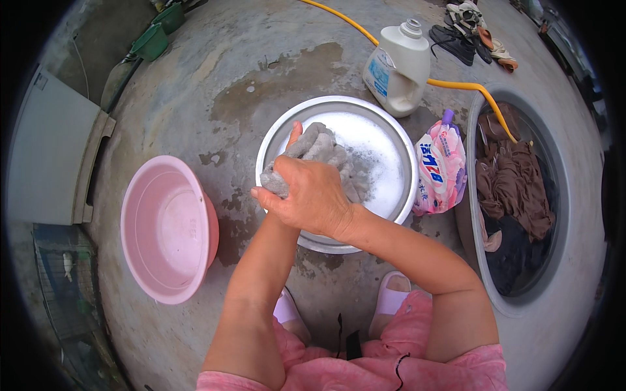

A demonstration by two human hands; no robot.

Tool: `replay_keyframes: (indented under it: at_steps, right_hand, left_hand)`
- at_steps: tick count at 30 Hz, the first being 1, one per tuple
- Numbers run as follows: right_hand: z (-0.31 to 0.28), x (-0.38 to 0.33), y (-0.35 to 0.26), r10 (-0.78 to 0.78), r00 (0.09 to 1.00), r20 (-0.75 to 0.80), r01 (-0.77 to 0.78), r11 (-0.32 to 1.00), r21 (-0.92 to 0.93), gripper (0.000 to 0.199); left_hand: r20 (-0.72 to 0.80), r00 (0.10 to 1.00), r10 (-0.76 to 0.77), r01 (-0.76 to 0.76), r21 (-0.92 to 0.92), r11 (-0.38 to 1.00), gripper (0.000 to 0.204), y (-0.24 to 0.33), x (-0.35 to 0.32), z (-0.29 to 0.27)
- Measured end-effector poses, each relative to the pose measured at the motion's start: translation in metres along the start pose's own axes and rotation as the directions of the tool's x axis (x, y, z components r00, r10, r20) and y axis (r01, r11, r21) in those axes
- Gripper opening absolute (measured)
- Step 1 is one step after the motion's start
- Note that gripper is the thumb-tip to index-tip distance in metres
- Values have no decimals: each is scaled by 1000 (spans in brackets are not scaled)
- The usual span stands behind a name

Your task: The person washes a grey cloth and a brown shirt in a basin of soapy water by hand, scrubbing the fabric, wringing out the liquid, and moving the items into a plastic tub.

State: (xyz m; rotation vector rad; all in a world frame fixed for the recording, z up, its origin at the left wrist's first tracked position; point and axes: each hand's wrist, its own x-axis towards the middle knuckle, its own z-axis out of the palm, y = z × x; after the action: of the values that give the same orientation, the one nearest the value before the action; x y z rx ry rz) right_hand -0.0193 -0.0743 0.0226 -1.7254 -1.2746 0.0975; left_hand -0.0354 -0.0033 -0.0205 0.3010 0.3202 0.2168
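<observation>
A bunched, wet grey cloth (319,146) is gripped over a round metal basin (264,146) of white, sudsy water. My right hand (310,192) crosses over to the left and closes on the cloth's near side. Mostly hidden behind it, my left hand (295,132) holds the same cloth from the left, with one digit sticking up past it. The cloth's lower end hangs down to the suds at the middle of the basin.
A pink plastic basin (207,221) stands left. Right are a pink detergent pouch (440,169), a large white jug (398,68) and a grey tub (566,195) with dark clothes (512,189) in water. A yellow hose (456,85) runs into the tub. Shoes (466,36) lie at far right.
</observation>
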Motion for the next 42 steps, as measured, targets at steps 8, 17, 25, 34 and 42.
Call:
replay_keyframes:
  at_steps: [8,17,25,34,42]
  right_hand:
    - [6,0,75,111,980,-164,-150,957,-247,40]
    - [-12,10,137,505,830,-238,-552,680,-482,49]
    - [-57,-9,181,650,731,-209,-682,703,-199,56]
    - [-24,-30,153,668,691,275,-549,733,-401,42]
    - [39,-81,175,589,639,495,-297,783,-547,34]
  left_hand:
    - [-97,987,132,-118,133,984,31,-14,23,-36]
    - [-307,950,52,49,313,948,48,-12,28,-29]
    - [-353,869,347,231,909,346,49,52,17,-37]
    - [-438,779,448,134,815,563,47,64,20,-73]
    - [-452,816,360,199,805,559,37,49,27,-85]
